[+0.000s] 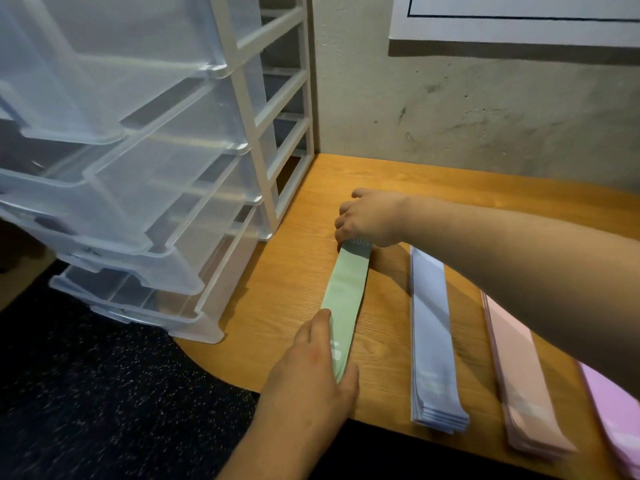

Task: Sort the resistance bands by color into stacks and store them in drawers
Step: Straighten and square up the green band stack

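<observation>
Left hand (311,368): reaches in from the lower edge and is curled round the near end of the green stack (346,289), with digits on both long edges of the bands.

Right hand (367,216): comes in from the right on a bare forearm, knuckles up, fingers bent down and pinching the far end of the same green stack, where pale lettering shows just under the fingertips.

Green stack: flat resistance bands, held at both ends, running lengthwise away from the person over the left part of the surface (298,271), just beside the drawer unit (256,133). Whether it lies on the wood or is slightly raised cannot be told.

Blue stack (429,327): several bands laid flat, to the right of the green, apart from it, near end close to the front edge.

Pink stack (519,368): flat, right of the blue, partly crossed by the right forearm.

Lilac stack (616,410): at the far right, cut off by the frame edge.

Drawer unit: white frame at the left end of the surface, clear plastic drawers pulled out in steps toward the person.

Surface: light wood, curved front edge.

Wall (485,109): grey, rough concrete, with a white sheet (519,22) at upper right.

Floor (104,393): dark, speckled.
</observation>
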